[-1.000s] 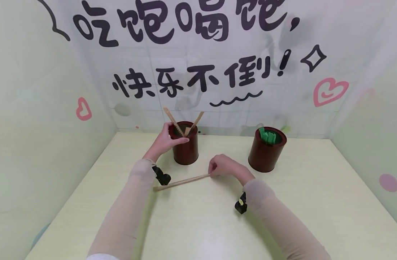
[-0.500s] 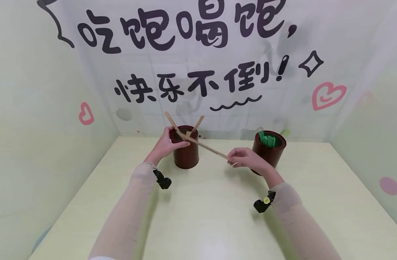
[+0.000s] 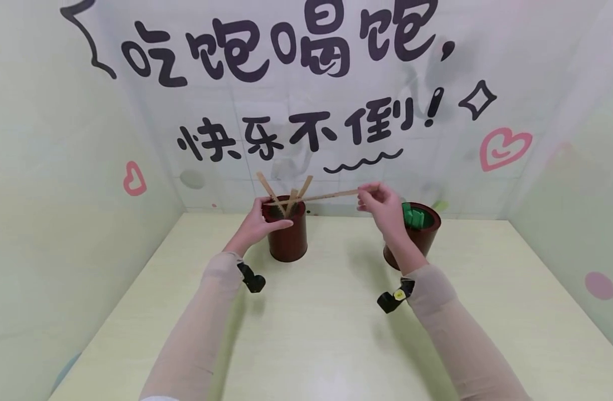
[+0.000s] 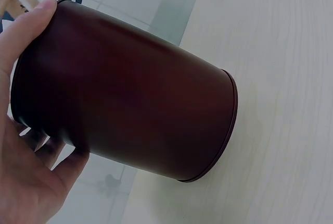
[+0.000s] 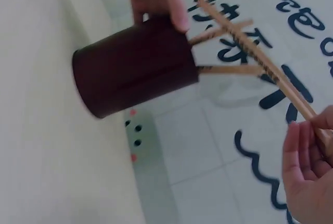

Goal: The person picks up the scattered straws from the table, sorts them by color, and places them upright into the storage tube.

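Observation:
My left hand (image 3: 253, 224) grips the upper part of a dark red cylindrical canister (image 3: 288, 240), thumb across the near side. In the left wrist view, my fingers curl round the canister (image 4: 130, 94) near its rim, and its base is toward the tabletop. Several tan sticks lean out of its mouth. Off to the right and higher, my right hand (image 3: 382, 210) pinches one end of a long flat tan stick (image 3: 334, 195). The stick lies nearly level, its far end over the canister's mouth. Dark printed marks run along the stick (image 5: 255, 52) in the right wrist view.
A second dark red canister (image 3: 424, 239), holding folded green pieces (image 3: 414, 217), stands at the right behind my right forearm. Behind the pale wooden table (image 3: 316, 328) rises a wall (image 3: 336, 133) with large black writing. Pale side walls flank the table.
My right hand has lifted the tan stick from low over the table, moving right and up, and has swung its far end over the canister. My left hand stays on the canister.

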Available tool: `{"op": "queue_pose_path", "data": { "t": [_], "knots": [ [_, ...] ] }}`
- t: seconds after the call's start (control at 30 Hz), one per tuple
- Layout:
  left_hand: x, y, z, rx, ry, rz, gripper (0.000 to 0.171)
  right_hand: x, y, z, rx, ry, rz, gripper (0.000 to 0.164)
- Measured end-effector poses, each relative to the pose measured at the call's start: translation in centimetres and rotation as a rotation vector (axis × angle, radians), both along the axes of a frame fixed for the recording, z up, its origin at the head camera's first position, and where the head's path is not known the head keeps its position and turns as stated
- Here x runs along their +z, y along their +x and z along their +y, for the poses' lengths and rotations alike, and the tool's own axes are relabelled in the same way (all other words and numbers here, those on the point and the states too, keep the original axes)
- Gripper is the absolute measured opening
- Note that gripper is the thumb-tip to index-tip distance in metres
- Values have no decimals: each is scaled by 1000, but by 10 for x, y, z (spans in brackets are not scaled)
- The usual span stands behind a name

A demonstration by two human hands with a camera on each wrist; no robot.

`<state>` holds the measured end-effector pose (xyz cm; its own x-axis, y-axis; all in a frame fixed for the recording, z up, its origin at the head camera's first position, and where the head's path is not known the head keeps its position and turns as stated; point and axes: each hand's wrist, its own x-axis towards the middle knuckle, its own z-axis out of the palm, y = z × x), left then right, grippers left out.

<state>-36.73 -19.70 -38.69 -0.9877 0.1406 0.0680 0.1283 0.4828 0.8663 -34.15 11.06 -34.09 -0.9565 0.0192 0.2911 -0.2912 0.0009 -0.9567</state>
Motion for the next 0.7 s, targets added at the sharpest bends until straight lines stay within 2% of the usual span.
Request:
{"op": "queue_pose_path", "data": {
  "t": [0.1, 0.2, 0.27, 0.4, 0.53, 0.7],
  "knots": [
    [0, 0, -1, 9, -16, 7, 89, 17, -2, -10, -48, -110, 69, 7],
    [0, -1, -1, 18, -20, 5, 89, 33, -5, -17, -74, -108, 143, 9],
    [0, -2, -1, 16, -13, -1, 89, 42, -7, -19, -103, -30, 194, 13],
    [0, -1, 0, 8, 15, -11, 87, 53, -10, -20, -169, 203, 274, 16],
    [0, 0, -1, 4, 31, -13, 88, 62, -10, -23, -191, 358, 322, 15],
    [-2, 3, -1, 5, 26, -17, 88, 73, -6, -31, -172, 547, 323, 13]
  ]
}}
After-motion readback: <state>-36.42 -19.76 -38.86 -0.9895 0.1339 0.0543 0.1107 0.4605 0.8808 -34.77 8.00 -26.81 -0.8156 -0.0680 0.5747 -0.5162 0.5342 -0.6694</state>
